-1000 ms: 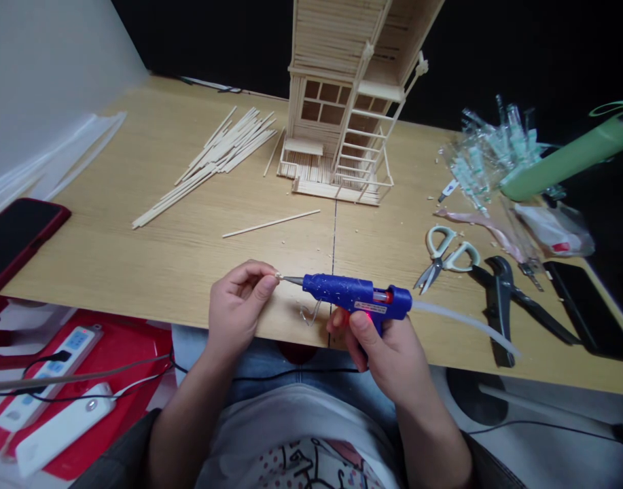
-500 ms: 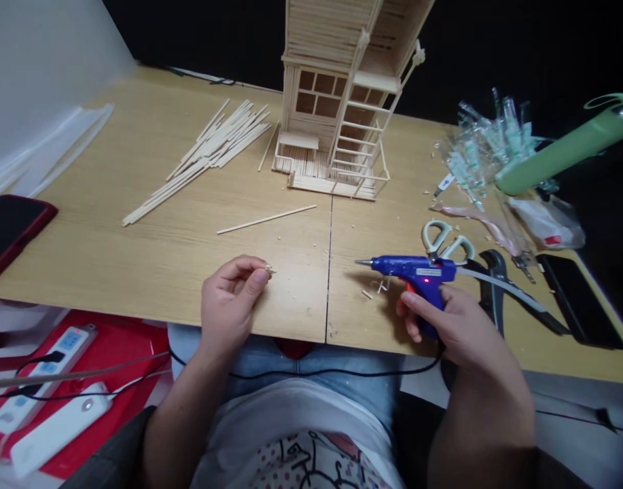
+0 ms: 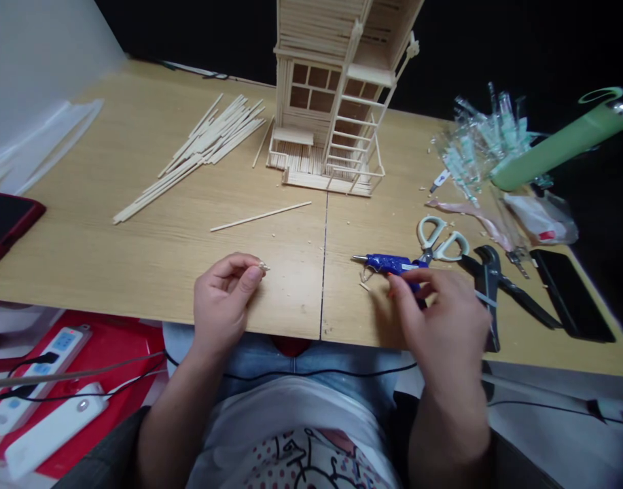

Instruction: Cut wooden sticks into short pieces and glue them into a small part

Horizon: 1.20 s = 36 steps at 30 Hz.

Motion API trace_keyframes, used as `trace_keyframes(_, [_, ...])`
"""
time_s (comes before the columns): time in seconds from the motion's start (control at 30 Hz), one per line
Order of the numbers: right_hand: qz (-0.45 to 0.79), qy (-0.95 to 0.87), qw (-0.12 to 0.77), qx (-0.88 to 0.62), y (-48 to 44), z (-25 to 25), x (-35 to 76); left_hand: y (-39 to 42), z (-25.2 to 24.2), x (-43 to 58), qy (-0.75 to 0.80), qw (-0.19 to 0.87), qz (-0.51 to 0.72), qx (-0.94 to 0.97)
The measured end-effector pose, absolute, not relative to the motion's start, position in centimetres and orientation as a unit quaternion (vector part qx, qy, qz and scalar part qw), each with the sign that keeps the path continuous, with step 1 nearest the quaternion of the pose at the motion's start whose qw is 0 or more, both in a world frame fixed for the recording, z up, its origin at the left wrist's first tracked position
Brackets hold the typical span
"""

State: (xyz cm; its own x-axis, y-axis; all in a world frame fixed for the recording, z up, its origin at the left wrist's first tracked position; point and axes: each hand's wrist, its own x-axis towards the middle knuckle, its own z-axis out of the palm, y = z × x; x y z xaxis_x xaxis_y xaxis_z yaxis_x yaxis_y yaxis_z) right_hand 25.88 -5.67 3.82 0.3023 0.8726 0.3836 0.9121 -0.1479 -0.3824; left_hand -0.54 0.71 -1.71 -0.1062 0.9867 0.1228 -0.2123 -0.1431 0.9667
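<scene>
My left hand (image 3: 223,295) is above the front of the table, its thumb and forefinger pinching a tiny pale wooden piece (image 3: 263,266). The blue glue gun (image 3: 390,263) lies on the table on its small wire stand, nozzle pointing left. Over its handle hovers my right hand (image 3: 441,319), thumb and fingers apart and curved, partly hiding the gun. A short bit of stick (image 3: 365,286) rests below the nozzle. Farther back stands a model house of thin sticks (image 3: 311,122) with a ladder and a railed porch. One loose stick (image 3: 260,216) lies before it.
A pile of sticks (image 3: 204,146) lies to the left. On the right are scissors (image 3: 431,234), black-handled pliers (image 3: 494,278), a black phone (image 3: 571,295), clear plastic wrappers (image 3: 467,149) and a green cylinder (image 3: 560,149). A red-edged phone (image 3: 8,224) sits far left.
My right hand has loosened from the glue gun's handle and moved up over it; the gun now rests lower on the table. My left hand keeps its pinch. The view shifts slightly.
</scene>
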Motion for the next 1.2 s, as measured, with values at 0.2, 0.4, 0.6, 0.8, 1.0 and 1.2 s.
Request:
trace_keyframes(0.2, [0.206,-0.715,0.346,-0.571,-4.0,2.5,18.5,0.6,-1.5,-0.5,0.435,0.486,0.604,0.458])
trace_keyframes(0.4, [0.226,-0.718,0.320,-0.576,-3.1,1.1,16.8,0.6,-1.6,-0.6,0.437,0.487,0.602,0.458])
trace_keyframes(0.6, [0.222,-0.727,0.271,-0.590,-3.1,1.7,16.7,0.5,-1.6,-0.6,0.428,0.495,0.601,0.460])
trace_keyframes(0.8, [0.214,-0.731,0.229,-0.606,-2.8,2.0,16.4,0.5,-1.5,-0.6,0.437,0.490,0.596,0.462])
trace_keyframes(1.0, [0.338,-0.627,0.423,-0.560,-2.6,3.2,16.7,0.5,-1.4,-0.6,0.452,0.476,0.584,0.477])
trace_keyframes(1.2, [0.436,-0.522,0.517,-0.520,-1.7,4.9,15.7,0.4,-1.0,-0.5,0.463,0.460,0.568,0.502])
